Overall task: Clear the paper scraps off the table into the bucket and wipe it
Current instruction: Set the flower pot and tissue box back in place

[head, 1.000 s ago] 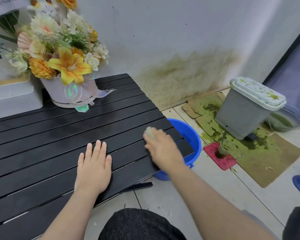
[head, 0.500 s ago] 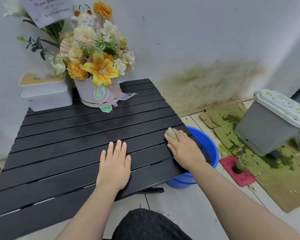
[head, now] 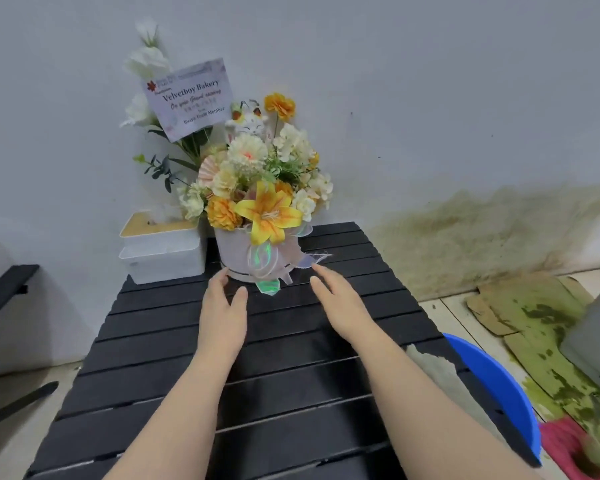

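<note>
The black slatted table (head: 291, 382) runs from the near edge of the view back to the wall; its slats lie crosswise with narrow gaps between them, and the visible surface is dark with a faint sheen. A pale grey-green cloth (head: 430, 368) with a ragged edge lies on the right portion of the table, partly hidden behind the right forearm. The blue bucket (head: 496, 389) stands on the floor just beside the table's right edge (only its rim and part of its wall show). No loose paper scraps can be made out on the slats.

At the far end of the table stands a flower arrangement in a white round pot (head: 236, 254), tied with an iridescent ribbon and carrying a printed card (head: 189, 98). A white rectangular box (head: 161, 252) sits to its left, against the wall.

The left hand (head: 224, 313) is extended forward, palm down and slightly cupped, fingers spread loosely; its fingertips are at the lower left side of the pot, and contact cannot be confirmed. It grips nothing. The right hand (head: 336, 299) is likewise extended, fingers straight and relaxed, near the pot's lower right side beside the ribbon tails, and is empty. Both forearms lie over the table, roughly parallel.

Green-stained cardboard (head: 534, 327) covers the floor to the right.
</note>
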